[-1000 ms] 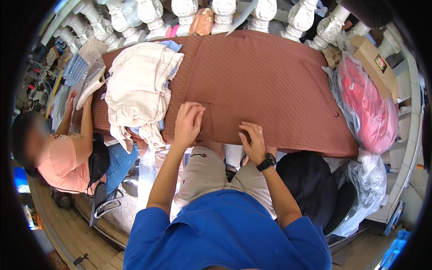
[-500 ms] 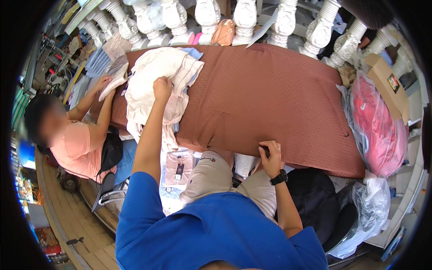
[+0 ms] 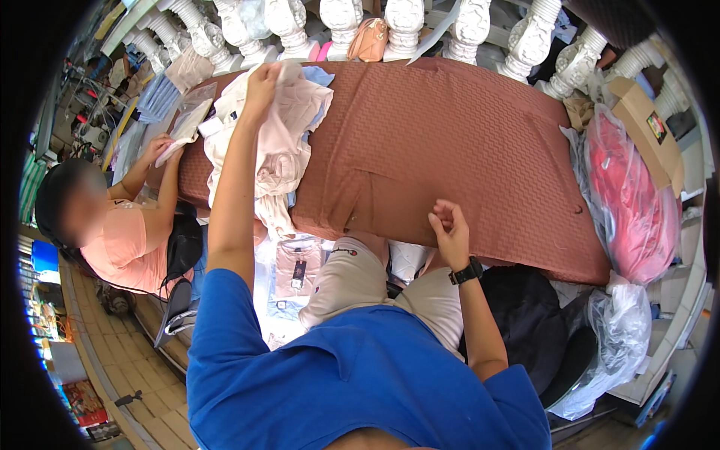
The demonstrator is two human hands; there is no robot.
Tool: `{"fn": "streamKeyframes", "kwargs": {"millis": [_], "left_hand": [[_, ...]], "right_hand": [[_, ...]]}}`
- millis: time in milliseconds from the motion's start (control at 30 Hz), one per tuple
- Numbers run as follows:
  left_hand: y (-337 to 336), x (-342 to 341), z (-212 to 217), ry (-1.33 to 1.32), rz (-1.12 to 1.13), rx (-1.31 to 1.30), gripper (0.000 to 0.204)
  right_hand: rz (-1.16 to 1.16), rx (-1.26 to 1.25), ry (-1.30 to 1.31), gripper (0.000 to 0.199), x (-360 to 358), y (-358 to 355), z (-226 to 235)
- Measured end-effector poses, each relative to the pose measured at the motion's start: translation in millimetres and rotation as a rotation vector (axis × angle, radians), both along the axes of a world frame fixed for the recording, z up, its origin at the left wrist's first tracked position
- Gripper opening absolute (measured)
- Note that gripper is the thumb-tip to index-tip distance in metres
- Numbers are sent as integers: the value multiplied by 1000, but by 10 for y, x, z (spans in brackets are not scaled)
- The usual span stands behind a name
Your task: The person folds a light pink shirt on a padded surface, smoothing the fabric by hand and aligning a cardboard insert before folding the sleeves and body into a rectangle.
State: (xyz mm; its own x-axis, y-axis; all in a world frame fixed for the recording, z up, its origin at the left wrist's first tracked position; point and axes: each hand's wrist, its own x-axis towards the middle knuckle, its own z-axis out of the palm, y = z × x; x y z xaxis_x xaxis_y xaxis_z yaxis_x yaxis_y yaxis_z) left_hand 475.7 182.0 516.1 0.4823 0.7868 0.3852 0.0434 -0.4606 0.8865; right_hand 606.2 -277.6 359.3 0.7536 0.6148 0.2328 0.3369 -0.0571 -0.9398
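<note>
My left arm stretches to the far left of the table, and my left hand (image 3: 261,88) is closed on a cream garment (image 3: 281,146) at the top of a loose heap. Blue cloth (image 3: 319,76) shows beneath the heap's right side. A white tag (image 3: 211,127) lies at its left edge. My right hand (image 3: 452,234), with a black watch (image 3: 466,271) on the wrist, hovers over the near edge of the brown covered table (image 3: 450,142). Its fingers are loosely bent and apart, with nothing in them.
At the left a seated person (image 3: 127,240) holds a folded pale garment (image 3: 184,133). Packed shirts (image 3: 298,274) lie low beside my legs. White balusters (image 3: 341,26) line the far edge, with an orange pouch (image 3: 368,40). Right: a plastic-wrapped red bundle (image 3: 628,202) and an open carton (image 3: 651,135).
My left hand has moved farther away, lifting the cream garment and shifting the heap's folds. My right hand's fingers have opened and risen slightly. The other person's hands have come slightly nearer their body.
</note>
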Motion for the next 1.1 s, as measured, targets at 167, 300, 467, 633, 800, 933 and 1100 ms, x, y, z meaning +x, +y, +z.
{"fn": "streamKeyframes", "kwargs": {"millis": [167, 300, 467, 633, 800, 933, 1100], "left_hand": [[-1120, 405, 543, 55, -234, -57, 29], [-1956, 443, 660, -7, -532, -192, 21], [-2635, 165, 994, -140, -865, -465, 25], [-2765, -195, 1396, -330, -1012, -652, 28], [-2819, -409, 1556, -430, -947, -670, 30], [-2649, -523, 1590, -499, -835, -594, 31], [-2196, -974, 1609, -536, -521, -433, 33]], "right_hand": [[52, 179, -159, 50, 233, 668, 782], [-5, 267, -389, 72, 358, 1220, 1294], [221, 205, -417, 68, 702, 1535, 1081], [302, 86, -566, 57, 585, 1363, 955], [286, 256, -442, 41, 305, 1301, 1111], [276, 244, -498, 26, 386, 1285, 979], [-64, 402, -198, 19, 742, 618, 1623]]}}
